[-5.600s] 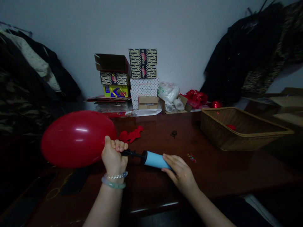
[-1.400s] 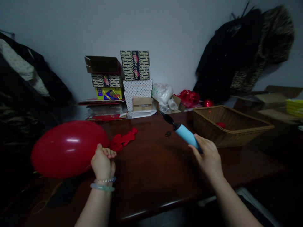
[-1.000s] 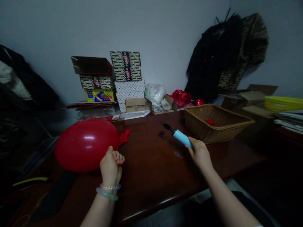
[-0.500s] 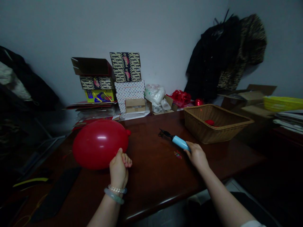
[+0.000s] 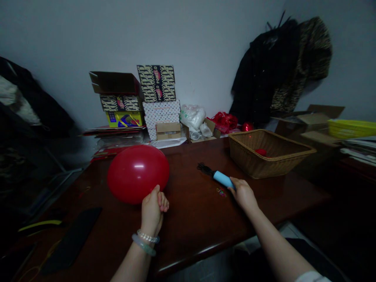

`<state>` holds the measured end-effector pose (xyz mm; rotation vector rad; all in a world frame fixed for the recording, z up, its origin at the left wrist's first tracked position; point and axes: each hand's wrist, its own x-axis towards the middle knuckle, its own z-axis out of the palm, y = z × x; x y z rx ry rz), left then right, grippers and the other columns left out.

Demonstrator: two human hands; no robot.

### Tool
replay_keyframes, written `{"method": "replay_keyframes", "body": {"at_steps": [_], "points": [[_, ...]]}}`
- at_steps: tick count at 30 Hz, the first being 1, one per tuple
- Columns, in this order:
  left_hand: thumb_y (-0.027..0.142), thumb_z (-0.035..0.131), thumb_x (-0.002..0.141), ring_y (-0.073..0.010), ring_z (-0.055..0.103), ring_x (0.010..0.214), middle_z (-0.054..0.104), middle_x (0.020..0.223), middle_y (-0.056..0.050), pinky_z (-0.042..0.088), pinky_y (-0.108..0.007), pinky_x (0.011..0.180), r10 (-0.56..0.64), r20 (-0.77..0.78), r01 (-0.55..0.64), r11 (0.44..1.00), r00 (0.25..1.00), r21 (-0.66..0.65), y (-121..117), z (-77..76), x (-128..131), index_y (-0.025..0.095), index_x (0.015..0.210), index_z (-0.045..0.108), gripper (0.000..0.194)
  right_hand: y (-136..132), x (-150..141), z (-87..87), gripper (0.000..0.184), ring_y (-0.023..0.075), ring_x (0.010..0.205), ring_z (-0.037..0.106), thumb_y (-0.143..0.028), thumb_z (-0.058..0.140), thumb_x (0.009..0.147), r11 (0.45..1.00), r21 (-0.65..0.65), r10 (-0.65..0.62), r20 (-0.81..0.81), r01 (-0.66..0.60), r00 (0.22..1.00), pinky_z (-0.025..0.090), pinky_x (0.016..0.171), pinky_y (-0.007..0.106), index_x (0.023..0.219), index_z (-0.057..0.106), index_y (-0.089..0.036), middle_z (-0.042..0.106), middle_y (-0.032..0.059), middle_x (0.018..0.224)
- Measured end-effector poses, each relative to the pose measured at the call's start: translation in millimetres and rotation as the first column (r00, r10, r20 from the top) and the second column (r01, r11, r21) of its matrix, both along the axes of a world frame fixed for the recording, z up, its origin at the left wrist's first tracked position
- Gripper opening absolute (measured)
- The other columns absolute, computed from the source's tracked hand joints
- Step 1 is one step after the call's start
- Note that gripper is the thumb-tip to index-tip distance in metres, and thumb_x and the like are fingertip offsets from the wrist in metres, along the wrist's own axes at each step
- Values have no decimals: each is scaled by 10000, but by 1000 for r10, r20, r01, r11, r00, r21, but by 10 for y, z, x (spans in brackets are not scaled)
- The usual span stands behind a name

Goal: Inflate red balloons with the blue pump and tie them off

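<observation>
An inflated red balloon (image 5: 136,172) floats just above the left part of the table, its neck pinched in my left hand (image 5: 154,203). The fingers of that hand are closed, and the neck itself is hidden by them. My right hand (image 5: 243,195) grips the rear end of a light blue hand pump (image 5: 223,179), which lies low at the tabletop with its black nozzle end pointing left and away. Small coloured rubber bands (image 5: 221,192) lie just in front of the pump. A dark cord-like coil (image 5: 201,167) is by the nozzle tip.
A wicker basket (image 5: 273,172) with something red inside stands at the table's right rear. Stacked boxes (image 5: 157,84), a plastic bag (image 5: 192,116) and red ribbon (image 5: 225,122) line the back. A dark flat object (image 5: 73,239) lies at left. Coats (image 5: 264,74) hang right.
Earlier both hands were on the pump beside the balloon. Since then the pump came away rightward and was lowered to the table. Lately my left hand carried the balloon right, covering the red pieces behind.
</observation>
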<state>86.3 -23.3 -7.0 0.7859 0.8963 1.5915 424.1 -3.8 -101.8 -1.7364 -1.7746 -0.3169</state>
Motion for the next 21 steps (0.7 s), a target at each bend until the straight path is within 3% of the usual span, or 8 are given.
{"method": "replay_keyframes", "body": {"at_steps": [8,14,21], "points": [[338,617,815,-86,297,295,284,342,47,261,-243,359,5,4,-5,1000,1000,-12,-13,16,-7,205,397,349,515,17,-14,-17,352,298,1022,626,-183,610,810,1000,-8,10,-1,-10,1000,497,935,441,1154,641,-117,692,157,1124],[347,616,814,-87,296,289,277,336,46,262,-245,362,-61,-27,60,998,998,-35,-23,54,-24,206,392,352,518,10,-22,-3,344,294,1032,628,-187,627,803,999,24,43,-37,-42,998,498,934,452,1143,646,-137,692,155,1123],[384,606,816,-80,301,283,273,326,52,266,-238,366,-100,-84,96,994,991,-43,-57,70,15,209,393,335,532,-55,-277,242,386,341,1133,567,-333,594,879,982,128,152,-126,-136,980,442,983,553,1176,633,-88,625,214,1231]]}}
